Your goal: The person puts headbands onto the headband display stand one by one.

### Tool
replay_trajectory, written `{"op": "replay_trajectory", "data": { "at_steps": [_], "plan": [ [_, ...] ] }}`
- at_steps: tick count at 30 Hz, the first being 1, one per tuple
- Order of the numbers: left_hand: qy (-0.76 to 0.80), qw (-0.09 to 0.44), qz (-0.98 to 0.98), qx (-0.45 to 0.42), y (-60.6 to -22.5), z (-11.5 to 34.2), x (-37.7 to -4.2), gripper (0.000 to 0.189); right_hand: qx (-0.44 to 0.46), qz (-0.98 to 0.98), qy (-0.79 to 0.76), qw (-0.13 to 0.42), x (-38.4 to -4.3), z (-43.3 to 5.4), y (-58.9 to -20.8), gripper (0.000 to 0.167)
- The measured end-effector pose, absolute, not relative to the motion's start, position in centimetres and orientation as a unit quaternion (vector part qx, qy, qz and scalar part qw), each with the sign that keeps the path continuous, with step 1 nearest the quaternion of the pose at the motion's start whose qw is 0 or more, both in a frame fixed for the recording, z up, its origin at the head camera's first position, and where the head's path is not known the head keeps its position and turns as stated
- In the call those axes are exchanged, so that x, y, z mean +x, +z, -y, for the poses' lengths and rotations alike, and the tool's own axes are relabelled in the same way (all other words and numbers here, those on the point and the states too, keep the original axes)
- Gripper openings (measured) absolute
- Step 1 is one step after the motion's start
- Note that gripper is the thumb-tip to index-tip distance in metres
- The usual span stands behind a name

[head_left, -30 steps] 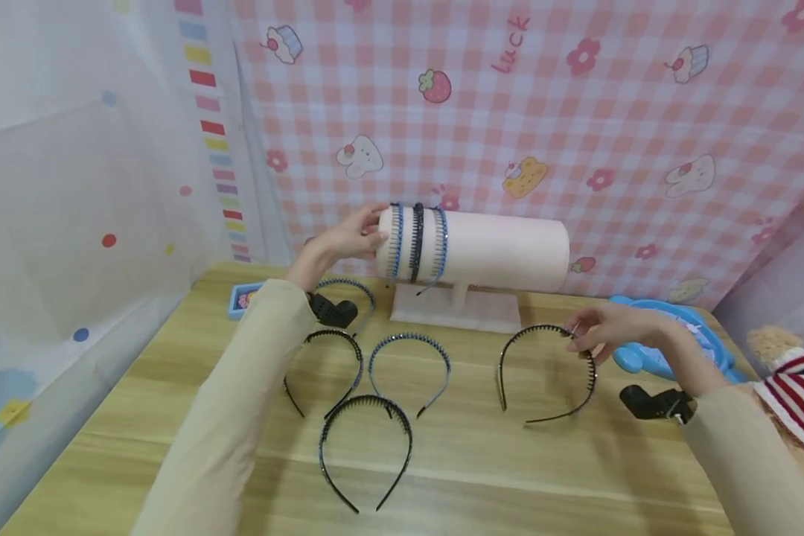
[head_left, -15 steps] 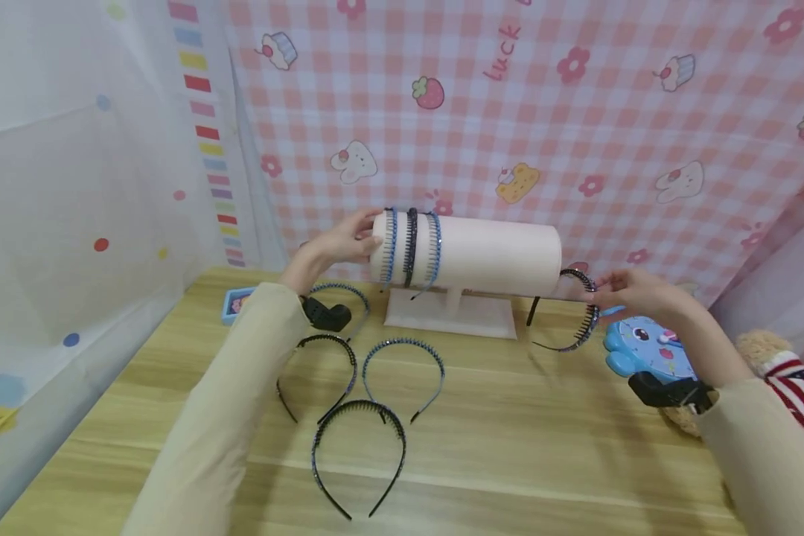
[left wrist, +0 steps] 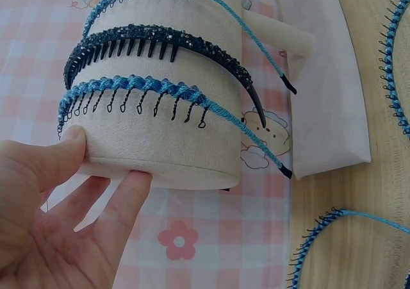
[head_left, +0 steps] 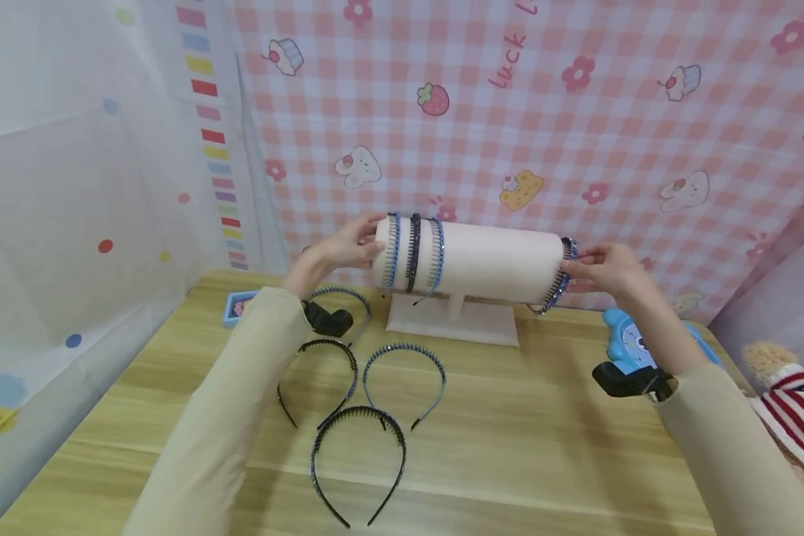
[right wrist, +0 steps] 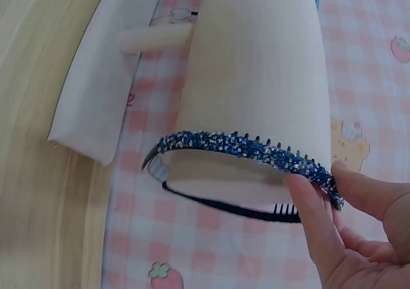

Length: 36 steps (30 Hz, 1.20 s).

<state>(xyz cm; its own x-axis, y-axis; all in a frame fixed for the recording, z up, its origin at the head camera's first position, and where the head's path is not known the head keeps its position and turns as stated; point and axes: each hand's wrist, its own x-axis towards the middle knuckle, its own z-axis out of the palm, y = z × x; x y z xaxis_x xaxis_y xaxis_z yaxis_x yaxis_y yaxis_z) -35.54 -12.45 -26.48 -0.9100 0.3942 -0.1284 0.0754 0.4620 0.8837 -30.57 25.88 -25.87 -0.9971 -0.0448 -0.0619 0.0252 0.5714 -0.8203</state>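
Observation:
My left hand [head_left: 338, 247] holds the left end of a white roll-shaped headband stand [head_left: 496, 260], its thumb on the side and fingers at the end face. Near that end the roll wears a blue braided headband [left wrist: 141, 84], a black glittery headband [left wrist: 147, 34] and another blue one [head_left: 438, 249]. My right hand [head_left: 613, 269] pinches a black toothed headband with blue-silver glitter [right wrist: 256, 148] between thumb and fingers. This headband spans the roll's right end, one side lying along the edge and the other passing below the end face in the right wrist view.
Several headbands lie on the wooden table in front, among them a blue one [head_left: 405, 347] and a black one [head_left: 358, 410]. A blue toy [head_left: 619, 335] and a teddy bear in a striped top [head_left: 800, 394] are at right. A checked cloth [head_left: 482, 149] hangs behind.
My right hand has lifted the black glittery headband from the table, carrying it up and back to the roll's right end. The left hand keeps its hold on the left end.

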Motion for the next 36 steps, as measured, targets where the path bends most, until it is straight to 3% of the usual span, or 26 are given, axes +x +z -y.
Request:
{"op": "replay_trajectory", "data": {
  "at_steps": [10,14,18,24,36],
  "plan": [
    [0.495,0.153,-0.844,0.138,-26.6,12.7,-35.1,0.063,-0.039,-0.919,-0.389,-0.047,-30.8,-24.2,-25.8,0.057],
    [0.496,0.151,-0.843,0.140,-26.5,12.7,-34.9,0.063,-0.045,-0.933,-0.353,-0.055,-30.9,-24.5,-26.0,0.069],
    [0.497,0.148,-0.842,0.145,-26.4,12.7,-34.8,0.062,-0.078,-0.946,-0.313,-0.036,-31.3,-25.2,-26.1,0.087],
    [0.492,0.148,-0.846,0.146,-26.4,12.6,-34.8,0.062,-0.145,-0.940,-0.309,0.026,-31.7,-26.6,-26.6,0.099],
    [0.490,0.145,-0.847,0.148,-26.5,12.5,-34.8,0.063,-0.173,-0.940,-0.293,0.032,-32.4,-27.2,-26.8,0.109]
  ]
}}
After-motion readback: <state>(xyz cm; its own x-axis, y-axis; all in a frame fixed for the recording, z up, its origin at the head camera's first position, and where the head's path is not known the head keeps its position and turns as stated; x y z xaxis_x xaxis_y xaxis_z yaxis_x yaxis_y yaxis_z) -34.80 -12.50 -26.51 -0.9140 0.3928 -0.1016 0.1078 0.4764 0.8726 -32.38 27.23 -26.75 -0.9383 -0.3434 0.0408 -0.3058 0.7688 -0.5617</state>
